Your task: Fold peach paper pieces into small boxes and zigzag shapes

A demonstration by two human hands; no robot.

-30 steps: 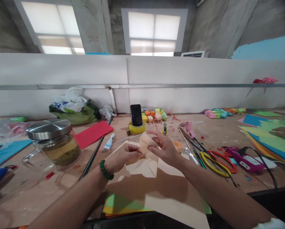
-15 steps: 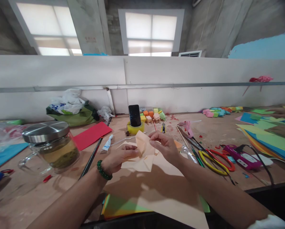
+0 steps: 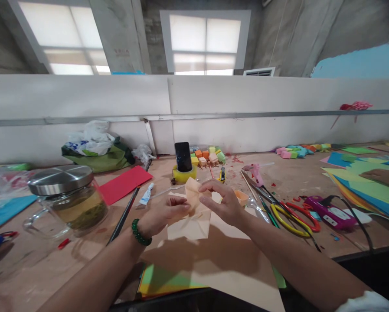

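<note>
A creased piece of pale orange paper [image 3: 194,225] is held up between both hands, above a larger pale sheet [image 3: 246,268] at the table's front edge. My left hand [image 3: 166,213], with a green bead bracelet at the wrist, pinches its left side between thumb and fingers. The fingers of my right hand [image 3: 225,203] are closed on its upper right part. A small folded orange paper piece [image 3: 241,198] lies just beyond my right hand. Under the large sheet, green and yellow sheets [image 3: 168,279] stick out.
To the left stand a lidded glass mug [image 3: 80,208] and a red paper [image 3: 125,184]. A phone [image 3: 183,157] leans on yellow tape behind the hands. Scissors [image 3: 292,222], a pink glue gun [image 3: 255,173] and a purple device [image 3: 331,212] lie right. Another person's hand rests on coloured sheets [image 3: 373,184].
My right hand has shifted slightly left along the paper, whose lower part now hangs flatter. The other person's hand at the far right has moved.
</note>
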